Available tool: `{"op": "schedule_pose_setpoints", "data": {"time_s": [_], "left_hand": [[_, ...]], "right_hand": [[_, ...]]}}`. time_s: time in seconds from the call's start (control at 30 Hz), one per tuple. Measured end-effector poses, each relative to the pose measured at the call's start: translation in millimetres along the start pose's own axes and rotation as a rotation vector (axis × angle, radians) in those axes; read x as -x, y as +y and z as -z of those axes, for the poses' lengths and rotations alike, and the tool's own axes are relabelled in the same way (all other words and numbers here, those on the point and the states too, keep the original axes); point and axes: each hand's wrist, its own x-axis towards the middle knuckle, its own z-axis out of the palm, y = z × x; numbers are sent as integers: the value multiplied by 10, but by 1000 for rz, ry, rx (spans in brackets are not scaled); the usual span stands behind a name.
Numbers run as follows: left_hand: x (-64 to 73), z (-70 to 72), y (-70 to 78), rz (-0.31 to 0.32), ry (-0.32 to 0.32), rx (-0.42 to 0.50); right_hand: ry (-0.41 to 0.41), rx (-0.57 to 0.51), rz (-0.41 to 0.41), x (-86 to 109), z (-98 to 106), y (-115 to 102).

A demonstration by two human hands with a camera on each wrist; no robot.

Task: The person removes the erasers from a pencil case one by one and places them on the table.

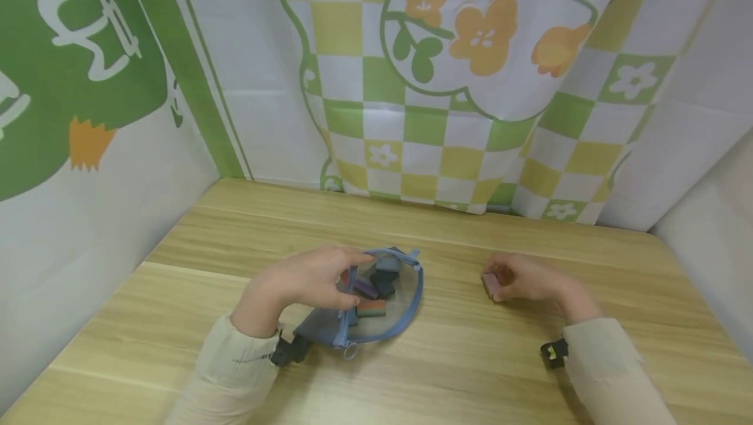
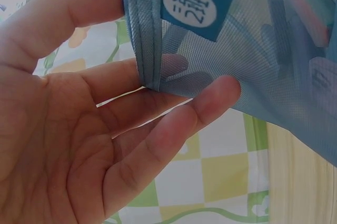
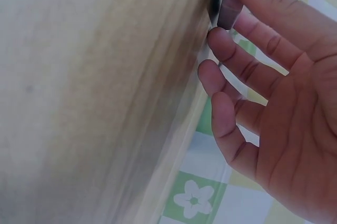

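Blue mesh pouch (image 1: 320, 328) open; several small blocks (image 1: 384, 286) inside.

Light wood-grain worktop (image 1: 459, 379) below a far flower-printed checkered cloth (image 1: 423, 127), green-and-white printed sheet (image 1: 88, 104) left, whitish panel (image 1: 714, 216) right

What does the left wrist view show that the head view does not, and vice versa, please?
Of these two, only the left wrist view shows the palm of the left hand and printing on the blue label of the mesh pouch; only the head view shows the right hand pinching a purple block. Both show the left hand holding the pouch, coloured blocks inside, the wooden table and the checkered cloth.
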Motion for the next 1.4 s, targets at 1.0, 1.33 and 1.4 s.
{"op": "schedule_pose_setpoints", "data": {"time_s": [1.0, 1.33, 1.4], "left_hand": [[21, -9, 6, 17, -3, -1], [1, -1, -12, -8, -5, -5], [3, -1, -16, -6, -6, -2]], "right_hand": [[43, 109, 25, 7, -87, 2], [94, 27, -2, 69, -92, -6], [118, 31, 17, 70, -99, -25]]}}
